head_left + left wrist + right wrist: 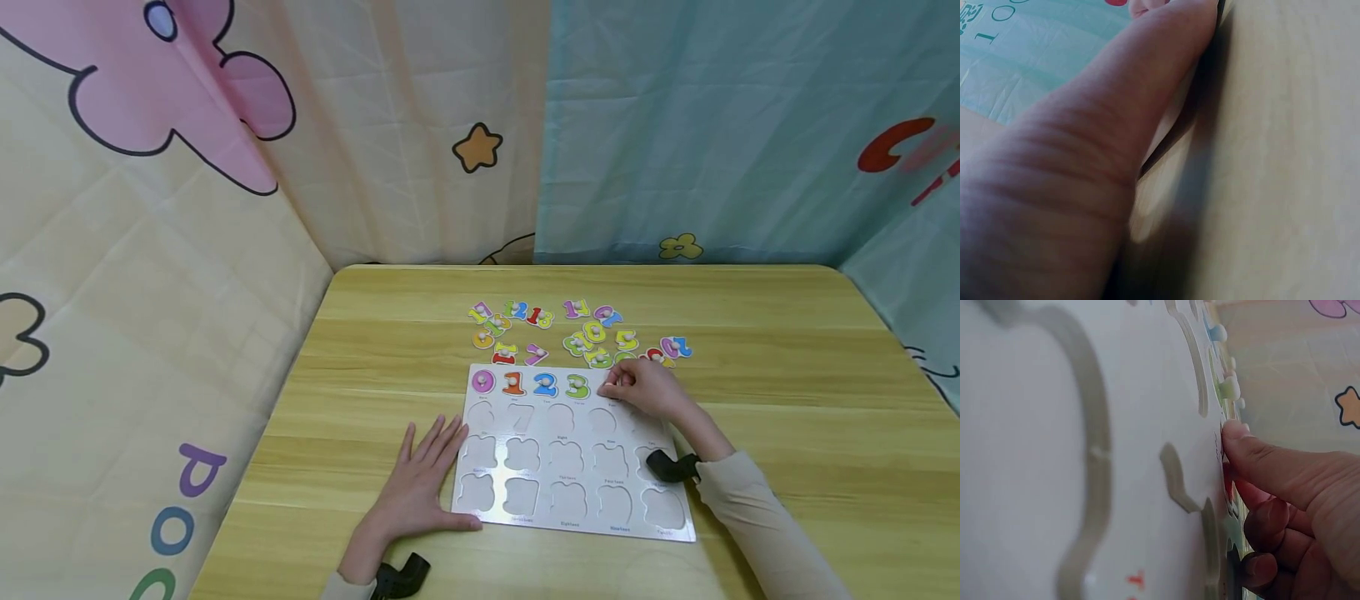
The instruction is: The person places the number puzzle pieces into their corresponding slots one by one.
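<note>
The white number board (540, 433) lies on the table with pieces 0 (483, 382), 1 (513, 383), 2 (545, 385) and 3 (577, 386) seated in its top row. Fingers spread, the left hand (420, 492) rests at the board's left edge, its thumb at the lower left corner; the left wrist view shows it (1066, 156) close up. The right hand (648, 390) pinches a small piece, mostly hidden by the fingers, at the top row just right of the 3. In the right wrist view, that hand's thumb (1272, 465) is against the board's surface (1141, 425).
Loose colourful number pieces lie behind the board, among them a yellow 5 (626, 340), a purple 7 (536, 354) and a red-and-yellow 13 (540, 317). Some sit right against its back edge near the right hand. Printed curtains (420, 125) hang behind the wooden table (375, 350).
</note>
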{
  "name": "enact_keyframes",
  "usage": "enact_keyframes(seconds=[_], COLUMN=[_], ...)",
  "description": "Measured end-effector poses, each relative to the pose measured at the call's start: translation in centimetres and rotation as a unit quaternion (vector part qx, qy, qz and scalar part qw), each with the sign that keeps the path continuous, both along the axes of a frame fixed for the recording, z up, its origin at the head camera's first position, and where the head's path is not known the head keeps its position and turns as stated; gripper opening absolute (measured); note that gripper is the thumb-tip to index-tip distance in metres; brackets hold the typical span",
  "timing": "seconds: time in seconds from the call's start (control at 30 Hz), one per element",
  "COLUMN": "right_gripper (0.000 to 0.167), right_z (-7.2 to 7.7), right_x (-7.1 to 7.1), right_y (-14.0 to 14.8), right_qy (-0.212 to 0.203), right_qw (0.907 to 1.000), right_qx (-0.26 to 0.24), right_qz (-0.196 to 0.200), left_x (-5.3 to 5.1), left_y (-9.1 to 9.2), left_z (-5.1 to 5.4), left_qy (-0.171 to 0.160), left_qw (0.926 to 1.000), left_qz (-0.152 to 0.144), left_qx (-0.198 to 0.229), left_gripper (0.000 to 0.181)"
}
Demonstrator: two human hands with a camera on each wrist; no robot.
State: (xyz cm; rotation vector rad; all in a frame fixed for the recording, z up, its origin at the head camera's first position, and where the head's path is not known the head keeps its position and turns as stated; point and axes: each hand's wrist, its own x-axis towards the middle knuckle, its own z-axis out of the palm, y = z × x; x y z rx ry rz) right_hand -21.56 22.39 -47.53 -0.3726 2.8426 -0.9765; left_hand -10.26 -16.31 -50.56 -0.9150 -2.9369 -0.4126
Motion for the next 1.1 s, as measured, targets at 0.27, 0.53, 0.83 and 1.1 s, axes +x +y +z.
enact_keyframes(seconds=[0.27,0.53,0.83,1.1], right_gripper=[0.022,0.021,0.037,0.032], right_z=[0.3,1.6,2.1,1.6], right_x=[0.2,-1.6,-4.7,-5.8], right_y=[-0.1,1.0,2.9,3.1], right_qy=[0.0,0.009,0.027,0.016], right_qw=[0.9998,0.9996,0.9965,0.996], right_qx=[0.008,-0.023,0.011,0.033], right_qz=[0.018,-0.016,-0.078,-0.082], left_x=[0.1,0.0,0.1,0.0], left_y=[0.0,0.1,0.0,-0.1], left_z=[0.1,0.0,-0.2,-0.3], left_qy=[0.011,0.013,0.014,0.02], left_qw=[0.9999,0.9999,0.9999,0.9998], left_qz=[-0.004,-0.004,-0.006,-0.007], left_qx=[0.006,0.001,0.0,0.007], left_gripper=[0.122,0.122,0.123,0.123])
